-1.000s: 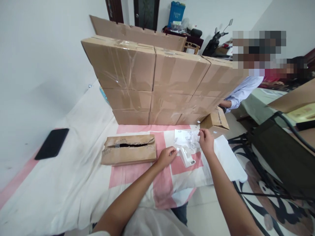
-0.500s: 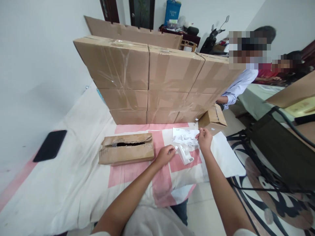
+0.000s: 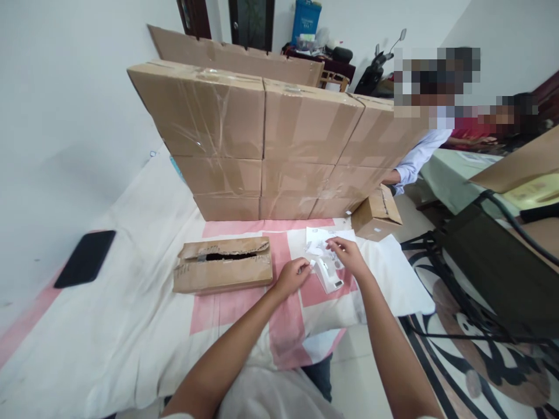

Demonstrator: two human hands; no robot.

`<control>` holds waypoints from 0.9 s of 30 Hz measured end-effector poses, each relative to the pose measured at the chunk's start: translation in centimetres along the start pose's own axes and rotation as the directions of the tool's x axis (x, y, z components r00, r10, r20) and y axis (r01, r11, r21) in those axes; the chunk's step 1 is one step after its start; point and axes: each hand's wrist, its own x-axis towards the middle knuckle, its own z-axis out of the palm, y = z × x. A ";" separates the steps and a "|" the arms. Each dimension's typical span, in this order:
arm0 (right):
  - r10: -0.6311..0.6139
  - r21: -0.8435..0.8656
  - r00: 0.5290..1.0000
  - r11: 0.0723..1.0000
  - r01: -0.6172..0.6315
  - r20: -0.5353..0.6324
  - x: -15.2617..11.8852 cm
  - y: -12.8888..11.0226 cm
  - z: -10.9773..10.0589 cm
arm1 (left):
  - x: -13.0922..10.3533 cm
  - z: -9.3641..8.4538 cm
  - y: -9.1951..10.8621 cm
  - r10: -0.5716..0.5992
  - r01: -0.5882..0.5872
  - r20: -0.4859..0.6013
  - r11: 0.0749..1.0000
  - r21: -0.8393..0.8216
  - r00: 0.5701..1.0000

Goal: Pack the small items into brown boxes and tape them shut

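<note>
A white tape dispenser (image 3: 328,277) stands on the pink-and-white cloth (image 3: 286,297). Beside its front end my left hand (image 3: 293,274) is closed in a pinch, with a small white piece (image 3: 312,263) at the fingertips. Above the white sheet (image 3: 317,237), which bears several small pieces, my right hand (image 3: 347,253) has its fingers pinched together; anything between them is too small to make out. To the left of my left hand lies a long cardboard box (image 3: 227,273) with a dark slot in its top.
Stacked cardboard boxes (image 3: 297,125) form a wall behind the sheet. A smaller box (image 3: 376,218) sits at its right end. A black phone-like slab (image 3: 86,259) lies far left. A person's sleeve (image 3: 414,160) shows behind the stack, and a dark folding frame (image 3: 502,267) stands right.
My right hand has moved left from the right edge of the sheet to over its middle, near the dispenser. My left hand has stayed in place.
</note>
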 end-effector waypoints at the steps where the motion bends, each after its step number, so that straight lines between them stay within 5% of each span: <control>1: -0.033 -0.006 0.996 0.999 0.033 0.078 -0.4 -0.9 0.1 | 0.0 0.0 0.0 0.002 -0.002 -0.002 1.000 -0.002 1.000; 4: -0.104 -0.086 0.937 0.986 0.140 0.334 -1.5 -3.1 0.3 | -0.1 0.0 0.2 0.009 -0.009 0.001 1.000 -0.006 1.000; 7: -0.084 -0.189 0.889 0.964 0.187 0.451 -1.9 -4.3 0.0 | -0.2 0.0 0.2 0.009 -0.009 0.005 1.000 -0.013 1.000; 16: -0.015 -0.316 0.865 0.927 0.200 0.502 -2.1 -5.2 0.5 | -0.1 0.0 0.0 0.001 -0.002 -0.004 0.999 -0.043 1.000; 27: 0.008 -0.410 0.903 0.893 0.187 0.429 -2.7 -4.7 1.6 | -0.3 0.0 0.1 -0.014 0.014 0.011 0.999 -0.032 1.000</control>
